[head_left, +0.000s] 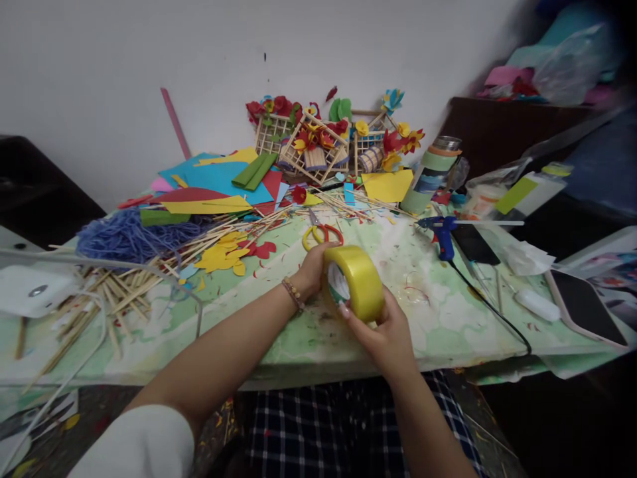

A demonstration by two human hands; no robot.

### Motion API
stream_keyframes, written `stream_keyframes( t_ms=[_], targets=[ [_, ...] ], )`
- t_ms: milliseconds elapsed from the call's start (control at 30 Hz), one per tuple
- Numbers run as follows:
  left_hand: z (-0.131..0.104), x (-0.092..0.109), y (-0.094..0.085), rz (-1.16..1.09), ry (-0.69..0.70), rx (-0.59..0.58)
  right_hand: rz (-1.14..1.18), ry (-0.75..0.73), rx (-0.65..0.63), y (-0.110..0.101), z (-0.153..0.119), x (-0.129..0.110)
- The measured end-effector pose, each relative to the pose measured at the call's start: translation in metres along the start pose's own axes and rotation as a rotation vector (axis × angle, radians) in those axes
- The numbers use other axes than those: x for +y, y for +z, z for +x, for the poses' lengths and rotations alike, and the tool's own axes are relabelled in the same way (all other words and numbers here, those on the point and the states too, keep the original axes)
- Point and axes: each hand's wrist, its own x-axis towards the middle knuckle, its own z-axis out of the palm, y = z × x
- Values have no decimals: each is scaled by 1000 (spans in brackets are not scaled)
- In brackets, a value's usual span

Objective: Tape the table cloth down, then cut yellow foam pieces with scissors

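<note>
A wide roll of yellow packing tape (365,282) is held up over the front of the table, tilted, its cardboard core facing left. My right hand (385,332) grips its lower right side, thumb at the core's edge. Behind the roll's left side is my left hand (314,269), a beaded bracelet on the wrist; its fingers are mostly hidden and appear closed on the tape. Just beyond the roll lie scissors (323,234) with red and yellow handles. Yellow paper petal cut-outs (223,255) rest on the cloth to the left.
Thin sticks (119,295) and blue shredded paper (134,236) lie at left. Stick lattices with paper flowers (318,149) stand against the wall. A bottle (430,172), a blue glue gun (442,236) with its cord, and a phone (587,305) are at right.
</note>
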Motion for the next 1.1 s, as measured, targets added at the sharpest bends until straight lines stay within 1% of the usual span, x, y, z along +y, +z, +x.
stream_keyframes(
  t_ms=[67,100,167,300,400,500,600,700,767,833,900,967,1000,1100],
  targets=[
    [-8,7,2,147,114,-35,83,10,30,-4,4,-4],
    [-12,12,3,237,179,-70,109,3,24,-7,6,-5],
    [-21,22,4,381,243,-189,121,-35,-43,-17,11,-6],
    [-36,42,3,560,158,-477,84,-128,-225,-33,20,-1],
    [-43,52,1,647,101,-582,93,-155,-276,-42,24,6],
    [-47,58,-2,652,55,-643,180,-161,-270,-48,25,13],
    [-49,60,-3,625,-9,-673,251,-152,-208,-49,25,20],
    [-51,61,-2,589,-121,-693,298,-153,-129,-46,24,28],
    [-52,62,-1,564,-187,-687,325,-143,-84,-43,24,34],
    [-53,62,0,532,-209,-677,346,-101,-46,-41,24,40],
    [-52,59,2,499,-190,-672,387,-39,-17,-40,24,43],
    [-50,51,4,480,-127,-645,454,10,22,-39,24,44],
    [-49,46,6,477,-80,-608,489,26,52,-38,24,44],
    [-46,26,13,469,86,-432,545,52,149,-36,25,42]
  ],
)
